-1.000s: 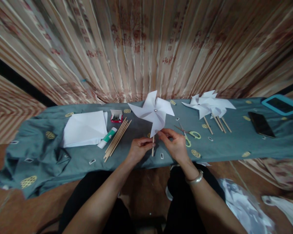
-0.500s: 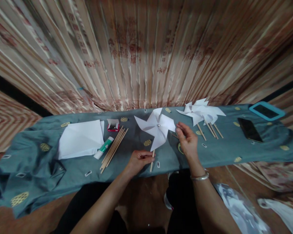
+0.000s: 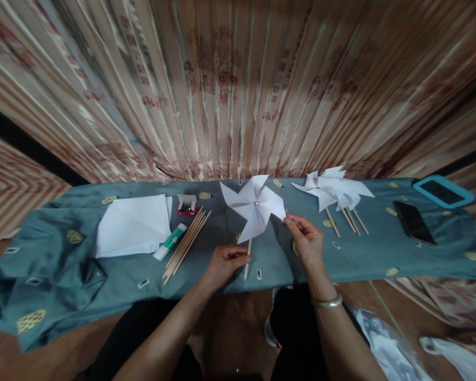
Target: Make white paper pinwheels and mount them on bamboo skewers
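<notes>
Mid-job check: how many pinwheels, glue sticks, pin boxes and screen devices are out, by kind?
Pinwheels: 4 (held pinwheel, plus finished pinwheels, 3 by their sticks)
Glue stick: 1
Pin box: 1
Screen devices: 2 (black phone, blue-cased device)
Total: 8

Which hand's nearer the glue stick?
Left. The left hand, holding the pinwheel, sits just right of the glue stick; right hand is farther right, at a blade tip.

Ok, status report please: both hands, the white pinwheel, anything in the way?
Left hand grips thin wooden stick of white paper pinwheel. Right hand fingertips at its right blade. Other white paper pinwheels lie apart, further right.
</notes>
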`<action>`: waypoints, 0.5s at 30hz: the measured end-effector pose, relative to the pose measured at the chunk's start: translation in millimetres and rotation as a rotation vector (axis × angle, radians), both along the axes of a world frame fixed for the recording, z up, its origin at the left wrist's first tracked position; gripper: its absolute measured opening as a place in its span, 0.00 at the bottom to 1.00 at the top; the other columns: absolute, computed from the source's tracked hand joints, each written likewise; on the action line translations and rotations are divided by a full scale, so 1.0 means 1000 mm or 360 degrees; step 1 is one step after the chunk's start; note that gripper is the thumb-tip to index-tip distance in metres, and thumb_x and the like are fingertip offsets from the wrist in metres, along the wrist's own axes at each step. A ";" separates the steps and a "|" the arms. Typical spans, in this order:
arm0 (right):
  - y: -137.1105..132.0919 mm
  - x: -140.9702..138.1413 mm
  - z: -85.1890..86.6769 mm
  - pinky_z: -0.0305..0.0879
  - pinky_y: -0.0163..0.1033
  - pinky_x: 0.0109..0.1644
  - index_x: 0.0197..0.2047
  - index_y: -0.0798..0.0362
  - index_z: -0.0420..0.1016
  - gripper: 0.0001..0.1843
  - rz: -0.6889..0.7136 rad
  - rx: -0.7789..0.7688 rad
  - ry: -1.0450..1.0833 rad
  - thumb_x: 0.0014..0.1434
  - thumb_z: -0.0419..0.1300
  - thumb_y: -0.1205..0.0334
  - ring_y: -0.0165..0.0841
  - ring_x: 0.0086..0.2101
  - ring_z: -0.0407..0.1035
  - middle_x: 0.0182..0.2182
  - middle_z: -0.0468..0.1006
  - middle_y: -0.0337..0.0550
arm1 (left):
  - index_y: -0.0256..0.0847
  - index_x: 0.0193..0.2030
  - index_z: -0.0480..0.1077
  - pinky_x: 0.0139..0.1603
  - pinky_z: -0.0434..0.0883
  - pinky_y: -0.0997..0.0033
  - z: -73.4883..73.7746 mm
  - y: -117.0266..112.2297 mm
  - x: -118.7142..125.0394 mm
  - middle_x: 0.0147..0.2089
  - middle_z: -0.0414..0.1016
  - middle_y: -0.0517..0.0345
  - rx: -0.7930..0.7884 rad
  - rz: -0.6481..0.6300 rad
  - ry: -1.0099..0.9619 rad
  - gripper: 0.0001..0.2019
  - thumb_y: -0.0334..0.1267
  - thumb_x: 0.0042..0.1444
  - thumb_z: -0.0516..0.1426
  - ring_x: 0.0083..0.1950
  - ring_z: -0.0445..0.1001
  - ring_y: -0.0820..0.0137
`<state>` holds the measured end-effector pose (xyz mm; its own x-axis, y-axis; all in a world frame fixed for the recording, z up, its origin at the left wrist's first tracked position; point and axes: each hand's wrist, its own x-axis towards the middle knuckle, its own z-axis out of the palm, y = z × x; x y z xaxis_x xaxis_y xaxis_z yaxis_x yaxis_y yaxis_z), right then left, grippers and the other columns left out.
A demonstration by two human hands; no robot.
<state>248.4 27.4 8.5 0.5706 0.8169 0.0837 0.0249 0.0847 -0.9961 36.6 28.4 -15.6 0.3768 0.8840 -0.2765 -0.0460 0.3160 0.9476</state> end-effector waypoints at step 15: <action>-0.004 -0.030 0.001 0.65 0.38 0.33 0.28 0.50 0.82 0.14 0.0201 -0.0172 0.0446 0.36 0.75 0.54 0.30 0.26 0.70 0.22 0.80 0.39 | 0.39 0.32 0.81 0.37 0.71 0.70 -0.005 0.006 -0.001 0.32 0.82 0.55 0.0121 0.0082 0.0050 0.10 0.37 0.40 0.67 0.33 0.76 0.67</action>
